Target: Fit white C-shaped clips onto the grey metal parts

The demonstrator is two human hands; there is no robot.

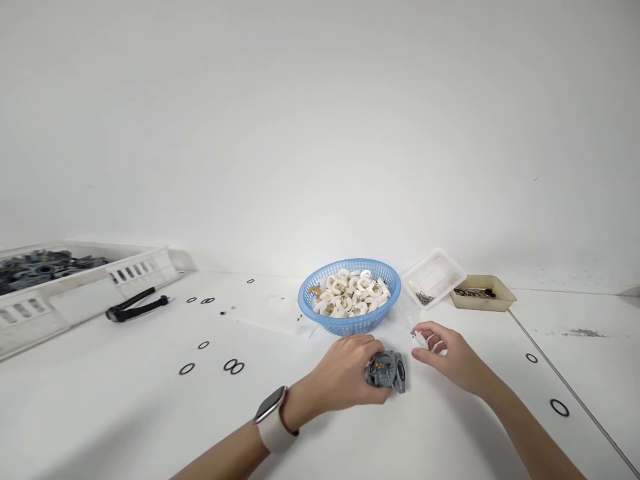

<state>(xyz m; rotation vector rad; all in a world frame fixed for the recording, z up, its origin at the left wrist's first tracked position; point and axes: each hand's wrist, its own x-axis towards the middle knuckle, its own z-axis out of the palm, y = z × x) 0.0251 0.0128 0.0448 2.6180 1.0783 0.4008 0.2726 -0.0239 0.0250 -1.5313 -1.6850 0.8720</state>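
Note:
My left hand point(345, 373), with a watch on its wrist, grips a grey plastic part point(386, 371) on the white table. My right hand point(450, 357) is just right of it, fingers pinched on a small white piece point(420, 339). A blue basket point(350, 320) full of white ring-shaped pieces point(350, 291) stands right behind both hands.
A clear plastic tray point(434, 277) and a beige dish point(483, 293) with small metal bits sit at the back right. A white crate point(75, 293) of dark parts is at the left, black pliers point(135, 305) beside it. Black O-rings point(233, 366) lie scattered on the table.

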